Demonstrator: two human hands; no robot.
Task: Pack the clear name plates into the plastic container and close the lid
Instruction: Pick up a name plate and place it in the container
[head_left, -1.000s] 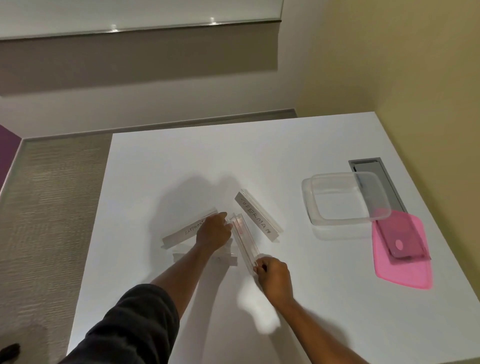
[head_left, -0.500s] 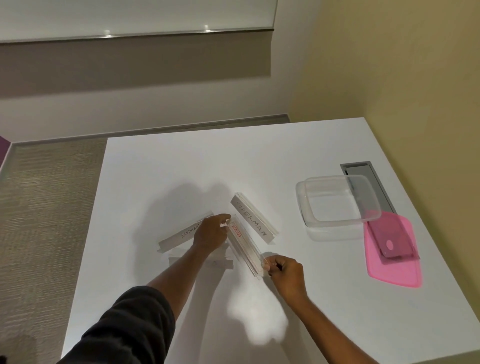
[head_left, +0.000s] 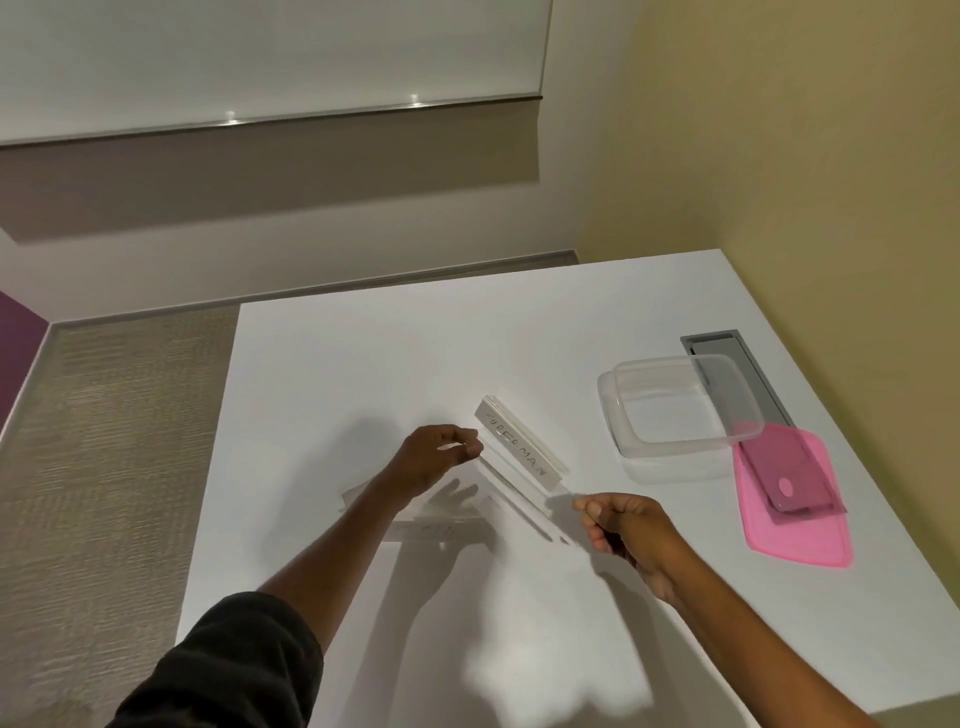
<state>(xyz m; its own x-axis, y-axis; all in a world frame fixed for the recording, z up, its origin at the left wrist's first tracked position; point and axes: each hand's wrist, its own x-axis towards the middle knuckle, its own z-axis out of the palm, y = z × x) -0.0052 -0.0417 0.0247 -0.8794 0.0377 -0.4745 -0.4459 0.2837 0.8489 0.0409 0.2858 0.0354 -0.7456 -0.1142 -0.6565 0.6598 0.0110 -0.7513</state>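
Holding one clear name plate (head_left: 524, 506) between two hands above the white table (head_left: 363, 353): left hand (head_left: 434, 457) pinching its far end with fingertips, right hand (head_left: 621, 525) gripping its near end with curled fingers. Looking thin, long and glassy, this plate, and blurring so much that any lettering on it cannot be read.

Lying just beyond it on the table, a second name plate (head_left: 519, 451), a long clear strip with a white insert reading "SUPERMAN" in grey letters. Showing under the left forearm, two more name plates: one (head_left: 363, 491) mostly hidden by the wrist, one (head_left: 431, 530) flat and faint in the shadow, with writing too small to read. Counting four plates in all, though the transparent edges are making the count uncertain.

Standing open and without plates at the right, one plastic container (head_left: 675, 410), rounded-rectangular, translucent and smooth. Lying just beside it toward the near edge, one pink lid (head_left: 800, 530), glossy, with rounded corners, its far corner under the container rim. Resting on the lid, a darker pink rectangular piece (head_left: 789, 475), not identifiable. Sitting behind the container, a grey metal cable slot (head_left: 748, 364), partly covered by it.

Covering the left upper arm, a dark sleeve (head_left: 228, 670), cut off by the bottom edge.
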